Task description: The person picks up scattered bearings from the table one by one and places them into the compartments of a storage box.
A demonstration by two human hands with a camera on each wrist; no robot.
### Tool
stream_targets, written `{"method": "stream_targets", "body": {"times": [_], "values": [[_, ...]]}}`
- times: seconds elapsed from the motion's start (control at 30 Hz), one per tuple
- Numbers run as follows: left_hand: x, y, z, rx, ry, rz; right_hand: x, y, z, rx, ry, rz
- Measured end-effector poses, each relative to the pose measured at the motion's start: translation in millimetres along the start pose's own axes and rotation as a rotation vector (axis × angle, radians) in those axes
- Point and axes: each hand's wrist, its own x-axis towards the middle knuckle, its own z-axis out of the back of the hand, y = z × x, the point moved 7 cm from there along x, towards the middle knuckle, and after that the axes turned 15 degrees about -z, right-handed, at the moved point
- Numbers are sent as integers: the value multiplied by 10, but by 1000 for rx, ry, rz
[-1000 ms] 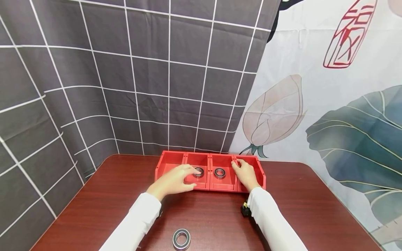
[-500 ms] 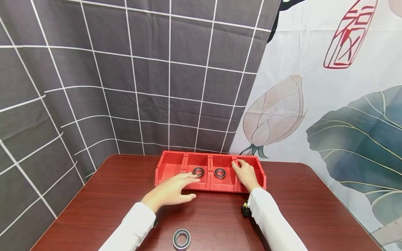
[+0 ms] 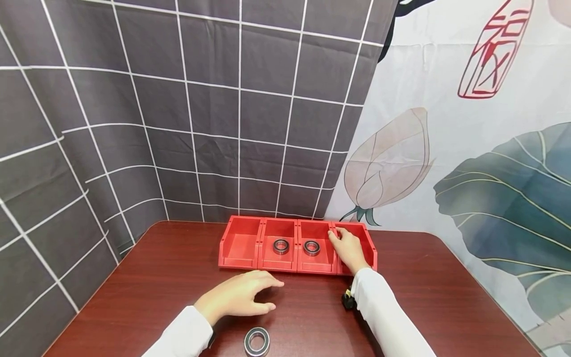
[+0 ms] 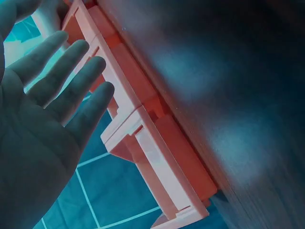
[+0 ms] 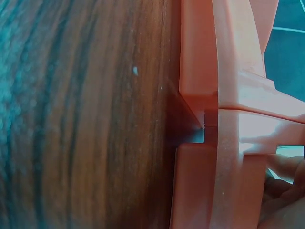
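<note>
My left hand (image 3: pixel 238 296) is held over the table with its fingers extended and the thumb spread, touching nothing; the left wrist view shows its bare palm and straight fingers (image 4: pixel 78 90). Ahead of it is a red bin row (image 3: pixel 277 266) divided into compartments. My right hand (image 3: pixel 349 250) grips the divider between the two right-hand compartments, its curled fingers (image 5: pixel 285 167) partly hidden behind the bin wall. One ball bearing (image 3: pixel 281 252) lies in the second compartment from the left, another ball bearing (image 3: pixel 312 254) in the third. A larger ball bearing (image 3: pixel 248 343) lies near the table's front.
A small black object with a yellow patch (image 3: pixel 348 300) sits beside the right sleeve. The brown table (image 3: pixel 415 292) has rounded far corners. Behind it hang a dark grid-patterned cloth (image 3: pixel 214 119) and a white cloth with plant drawings (image 3: pixel 446 139).
My left hand has drawn back from the second compartment toward the table's front, staying extended, and the bearing there is now fully uncovered. My right hand has kept its place on the divider.
</note>
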Motion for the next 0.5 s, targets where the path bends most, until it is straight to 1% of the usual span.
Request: {"method": "stream_targets", "body": {"times": [0.17,0.33,0.5], "values": [[-22,-135,-6,-11,-4,-78,3,13,0,-2,-5,4],[-39,-275,-45,-56,11,-145,-5,19,9,2,-4,7],[-57,-344,-103,-141,29,-151,-7,6,5,0,-7,5]]}}
